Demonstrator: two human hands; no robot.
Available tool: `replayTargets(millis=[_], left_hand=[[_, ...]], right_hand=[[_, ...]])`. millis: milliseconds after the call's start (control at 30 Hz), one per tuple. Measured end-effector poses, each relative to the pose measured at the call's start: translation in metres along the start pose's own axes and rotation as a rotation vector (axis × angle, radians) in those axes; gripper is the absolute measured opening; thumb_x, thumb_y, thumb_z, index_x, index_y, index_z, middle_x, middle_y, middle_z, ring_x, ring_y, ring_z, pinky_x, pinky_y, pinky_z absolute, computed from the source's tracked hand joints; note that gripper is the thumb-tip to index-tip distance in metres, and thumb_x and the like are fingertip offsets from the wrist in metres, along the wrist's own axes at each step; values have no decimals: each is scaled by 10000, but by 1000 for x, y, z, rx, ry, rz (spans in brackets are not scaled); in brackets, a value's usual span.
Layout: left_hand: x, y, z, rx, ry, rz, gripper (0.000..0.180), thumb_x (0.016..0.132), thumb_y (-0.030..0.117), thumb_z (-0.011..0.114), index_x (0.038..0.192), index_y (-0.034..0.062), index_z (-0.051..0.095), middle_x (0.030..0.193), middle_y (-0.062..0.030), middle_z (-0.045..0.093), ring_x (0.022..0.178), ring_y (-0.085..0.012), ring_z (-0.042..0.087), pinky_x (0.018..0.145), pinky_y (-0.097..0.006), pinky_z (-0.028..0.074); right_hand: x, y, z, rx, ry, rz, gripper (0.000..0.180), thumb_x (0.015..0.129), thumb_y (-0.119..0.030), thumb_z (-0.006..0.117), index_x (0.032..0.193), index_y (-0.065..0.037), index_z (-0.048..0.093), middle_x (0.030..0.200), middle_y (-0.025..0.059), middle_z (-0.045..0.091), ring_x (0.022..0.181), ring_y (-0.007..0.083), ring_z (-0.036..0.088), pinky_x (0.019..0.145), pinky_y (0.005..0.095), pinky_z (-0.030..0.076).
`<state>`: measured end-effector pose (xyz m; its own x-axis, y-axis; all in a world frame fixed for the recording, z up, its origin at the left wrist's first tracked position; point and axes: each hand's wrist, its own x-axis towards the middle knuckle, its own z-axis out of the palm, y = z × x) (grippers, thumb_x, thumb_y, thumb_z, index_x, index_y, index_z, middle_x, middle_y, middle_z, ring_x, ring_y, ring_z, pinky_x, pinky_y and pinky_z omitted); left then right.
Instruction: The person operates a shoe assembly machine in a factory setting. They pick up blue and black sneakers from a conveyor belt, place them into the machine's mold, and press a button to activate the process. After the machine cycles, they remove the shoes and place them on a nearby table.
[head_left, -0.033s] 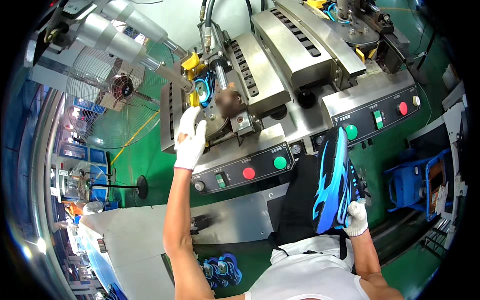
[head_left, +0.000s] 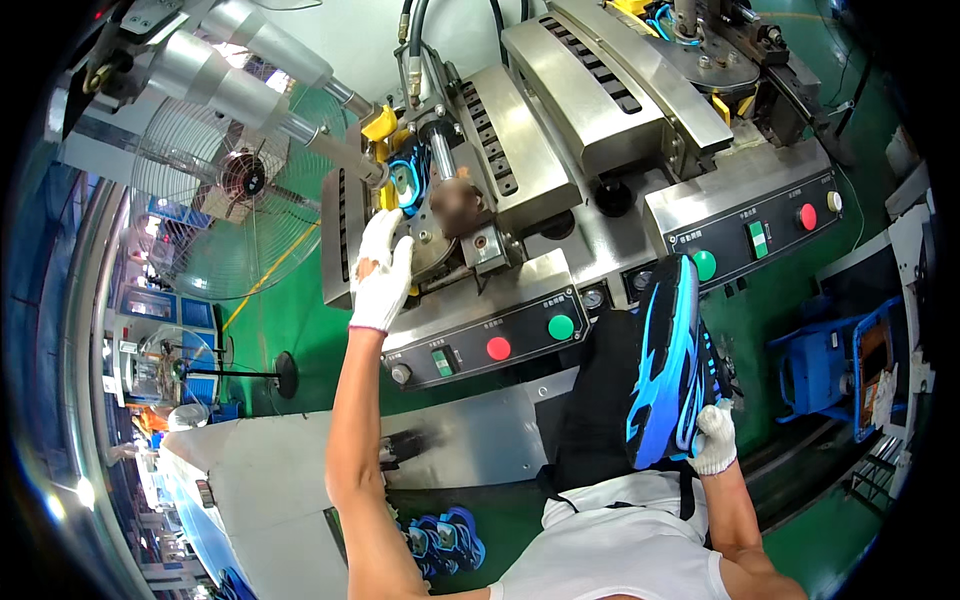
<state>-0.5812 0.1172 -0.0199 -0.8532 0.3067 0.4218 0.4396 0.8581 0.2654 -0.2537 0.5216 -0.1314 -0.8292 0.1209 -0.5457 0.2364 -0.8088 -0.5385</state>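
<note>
up at the press (head_left: 560, 130), the gloved left hand (head_left: 381, 272) rests flat, fingers spread, beside a mounted shoe (head_left: 408, 182). the right hand (head_left: 714, 438), well apart, grips a blue-black sneaker (head_left: 672, 365).

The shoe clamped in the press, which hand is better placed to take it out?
Left, probably. The left hand is already raised to the machine, right beside the blue shoe in the press. The right hand is down low, gripping another blue and black shoe.

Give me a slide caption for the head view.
White-gloved left hand rests on grey steel press machine; white-gloved right hand holds blue-and-black sports shoe.
</note>
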Motion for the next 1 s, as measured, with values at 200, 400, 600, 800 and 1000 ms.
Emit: replayTargets(millis=[200,400,600,800,1000], left_hand=[[77,-19,53,-25,-146,-297,570,968,286,638,1502,139,503,1470,-242,543,1278,-416,588,1044,-474,482],[130,-53,118,330,-90,-466,683,857,390,720,1477,206,502,1346,-235,554,1202,-430,613,999,-529,500],[170,-91,68,202,-192,-397,597,844,332,766,1354,64,612,1319,-226,654,1238,-371,627,1045,-442,494],[90,-31,-43,114,208,-143,533,862,307,741,1326,70,632,1291,-211,632,1213,-375,606,1061,-442,474],[-131,43,-105,-114,425,-145,524,766,-25,761,1266,19,608,1233,-188,604,1151,-344,614,977,-418,519]], right_hand=[[-2,24,-55,79,-38,-44,466,860,-132,755,1252,-90,507,874,29,569,807,192,616,758,401,554],[-4,21,-42,101,-5,47,405,855,-84,728,1190,-91,500,861,19,573,799,164,612,743,384,545],[-11,18,-33,63,-33,72,351,851,-35,700,1127,-93,492,848,9,577,790,135,607,729,366,535],[-6,9,7,-59,-126,23,308,846,13,673,1065,-95,485,835,-1,580,781,106,603,715,348,526],[20,0,122,-328,-162,-35,323,832,4,671,1151,-37,649,922,13,690,785,116,650,707,293,535]])
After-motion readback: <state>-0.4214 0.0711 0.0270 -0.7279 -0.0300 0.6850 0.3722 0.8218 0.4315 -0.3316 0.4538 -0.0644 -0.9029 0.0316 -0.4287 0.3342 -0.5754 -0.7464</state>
